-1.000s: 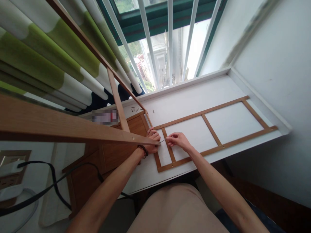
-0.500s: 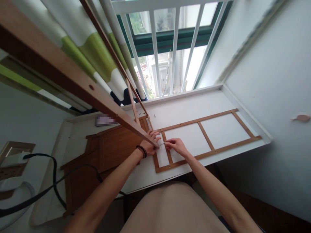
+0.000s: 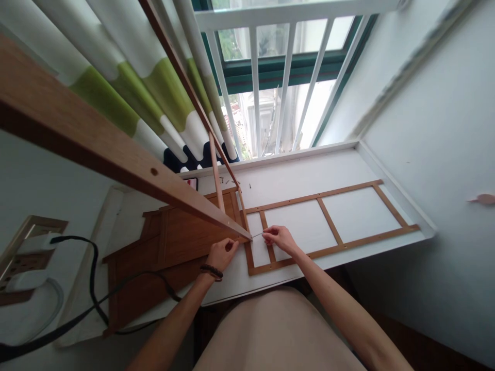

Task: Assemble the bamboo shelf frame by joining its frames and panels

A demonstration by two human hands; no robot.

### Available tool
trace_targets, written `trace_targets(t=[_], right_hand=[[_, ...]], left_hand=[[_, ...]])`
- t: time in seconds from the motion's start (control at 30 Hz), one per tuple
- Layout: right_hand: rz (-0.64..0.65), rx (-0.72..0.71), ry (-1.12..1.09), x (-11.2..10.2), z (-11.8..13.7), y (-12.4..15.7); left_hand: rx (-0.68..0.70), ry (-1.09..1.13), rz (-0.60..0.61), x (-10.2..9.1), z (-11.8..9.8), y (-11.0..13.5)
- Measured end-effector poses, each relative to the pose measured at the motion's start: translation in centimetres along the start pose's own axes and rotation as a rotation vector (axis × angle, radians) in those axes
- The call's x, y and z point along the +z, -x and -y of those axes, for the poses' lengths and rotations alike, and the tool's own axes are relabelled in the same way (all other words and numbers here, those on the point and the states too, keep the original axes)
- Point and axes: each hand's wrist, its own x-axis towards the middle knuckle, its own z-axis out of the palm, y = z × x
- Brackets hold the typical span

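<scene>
My right hand [image 3: 280, 239] pinches a thin metal rod, which looks like a hex key [image 3: 258, 235]. The rod's tip meets the lower end of the wooden frame post [image 3: 185, 198], which slants up toward the camera. My left hand [image 3: 223, 254], with dark beads on its wrist, has its fingers curled together beside the joint, near the edge of a brown wooden panel [image 3: 201, 226]. Whether it holds anything small cannot be made out. Beneath my right hand a flat ladder-like wooden frame [image 3: 330, 219] lies on the white ledge.
Several small screws [image 3: 228, 181] lie on the white ledge [image 3: 301, 165] near the window bars [image 3: 255, 93]. A phone-like object [image 3: 192, 183] rests behind the panels. Black cables [image 3: 93, 278] run from a wall socket [image 3: 29, 260] at the left. Curtains [image 3: 170, 87] hang behind the post.
My left hand has let go of the post's lower end and moved left and toward me, fingers curling. My right hand stays at the joint with the rod. The view has shifted slightly.
</scene>
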Motion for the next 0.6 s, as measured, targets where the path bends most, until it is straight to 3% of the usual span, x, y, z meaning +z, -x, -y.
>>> trace_targets(t=[0.1, 0.13, 0.2, 0.3, 0.4, 0.6], right_hand=[[0.009, 0.013, -0.002, -0.1, -0.1, -0.2], [0.013, 0.019, -0.001, -0.1, -0.1, -0.3], [0.025, 0.026, 0.001, -0.2, 0.0, -0.4], [0.052, 0.024, -0.001, -0.3, 0.2, -0.6], [0.073, 0.038, -0.016, -0.3, 0.5, -0.6], [0.112, 0.091, -0.059, -0.3, 1.3, -1.1]], left_hand=[[-0.433, 0.467, 0.251, 0.1, -0.3, 0.1], [-0.548, 0.639, 0.29, 0.3, -0.5, 0.0], [-0.699, 0.958, 0.255, 1.1, -0.7, -0.1], [-0.725, 1.335, -0.003, 2.8, -0.7, -0.3], [-0.671, 1.531, -0.223, 4.3, -0.6, -0.4], [-0.6, 1.546, -0.227, 5.0, -1.3, -0.8]])
